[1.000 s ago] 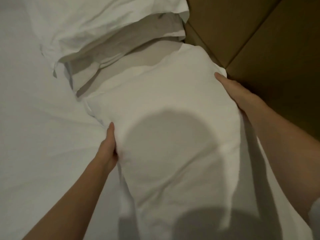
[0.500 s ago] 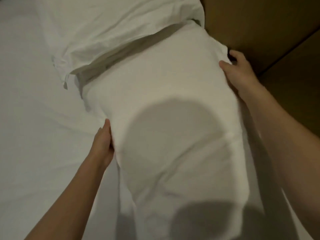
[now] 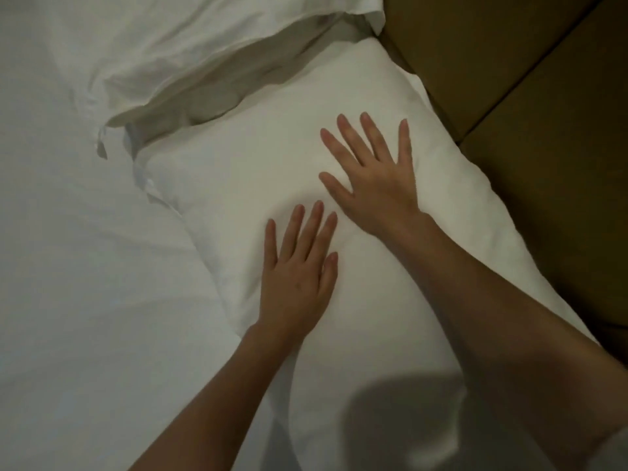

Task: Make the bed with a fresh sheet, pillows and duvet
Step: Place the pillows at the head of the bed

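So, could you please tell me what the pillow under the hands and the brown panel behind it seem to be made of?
Pillow: white woven fabric, likely cotton, matte; it creases softly and dents under both hands. Brown panel: smooth and matte with a straight seam, possibly upholstery or laminate; cannot tell which.

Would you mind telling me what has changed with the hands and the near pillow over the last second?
Both hands let go of the pillow's sides; the left hand and right hand now lie flat on top. The second pillow and headboard stayed put.

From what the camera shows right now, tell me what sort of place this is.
Probably a bedroom: white pillow on a sheet, a second pillow, and a brown padded headboard.
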A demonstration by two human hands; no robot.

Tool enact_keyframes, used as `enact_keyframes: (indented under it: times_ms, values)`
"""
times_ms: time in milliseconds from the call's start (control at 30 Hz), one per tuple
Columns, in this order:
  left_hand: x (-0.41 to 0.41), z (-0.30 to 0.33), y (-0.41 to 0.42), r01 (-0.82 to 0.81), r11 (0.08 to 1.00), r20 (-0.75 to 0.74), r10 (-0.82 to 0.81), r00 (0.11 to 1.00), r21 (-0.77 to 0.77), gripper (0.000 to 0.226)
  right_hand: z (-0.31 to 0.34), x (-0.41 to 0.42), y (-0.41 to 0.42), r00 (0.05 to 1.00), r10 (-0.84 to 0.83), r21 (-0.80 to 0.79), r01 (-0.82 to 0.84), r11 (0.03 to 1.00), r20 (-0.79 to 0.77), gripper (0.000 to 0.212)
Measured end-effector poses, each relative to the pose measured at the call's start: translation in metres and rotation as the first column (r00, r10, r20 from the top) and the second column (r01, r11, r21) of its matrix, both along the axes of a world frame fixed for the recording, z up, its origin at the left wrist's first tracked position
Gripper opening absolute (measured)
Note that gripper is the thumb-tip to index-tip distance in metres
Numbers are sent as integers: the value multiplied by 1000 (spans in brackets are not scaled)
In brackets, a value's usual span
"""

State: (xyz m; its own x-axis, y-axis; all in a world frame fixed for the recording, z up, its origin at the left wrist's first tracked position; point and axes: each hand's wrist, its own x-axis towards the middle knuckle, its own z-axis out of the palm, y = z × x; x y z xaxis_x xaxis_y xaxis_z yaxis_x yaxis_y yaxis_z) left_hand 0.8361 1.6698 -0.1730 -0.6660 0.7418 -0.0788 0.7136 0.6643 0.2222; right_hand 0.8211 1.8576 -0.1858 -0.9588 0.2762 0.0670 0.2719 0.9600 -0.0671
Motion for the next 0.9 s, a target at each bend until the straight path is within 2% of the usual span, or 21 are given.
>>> enact_keyframes:
  times_ms: [100, 233, 500, 600, 667, 733, 767, 833, 867, 900]
  values:
    - [15, 7, 0, -43, 998, 50, 46, 998, -50, 60, 7, 21, 6, 981, -152, -15, 154, 988, 119, 70]
    - [54, 11, -12, -51, 990, 92, 63, 994, -132, 76, 8, 80, -13, 974, -211, -14, 213, 977, 80, 75]
    - [144, 16, -40, 188, 971, 100, -175, 980, -148, 80, 14, 227, -55, 921, -375, 5, 377, 926, 104, 77]
    - [174, 19, -50, 293, 944, 94, -281, 955, -153, 80, 15, 286, -75, 846, -512, -20, 520, 854, 151, 72]
    - [190, 20, -59, 385, 909, 86, -375, 923, -161, 78, 10, 329, -97, 758, -619, -118, 647, 753, 205, 65]
    - [204, 23, -69, 525, 833, 72, -521, 851, -175, 76, -2, 368, -121, 634, -723, -263, 773, 577, 275, 62]
    - [209, 25, -75, 617, 767, 65, -617, 785, -176, 75, -7, 384, -131, 526, -773, -351, 841, 412, 354, 62]
    - [217, 28, -86, 804, 573, 89, -803, 589, -158, 74, -19, 413, -149, 268, -765, -416, 909, 0, 586, 64]
    - [218, 30, -88, 874, 466, 112, -869, 482, -139, 69, -22, 423, -155, 191, -709, -386, 914, -123, 679, 64]
    - [218, 31, -89, 918, 379, 116, -913, 392, -115, 61, -24, 430, -159, 174, -693, -382, 911, -157, 700, 61]
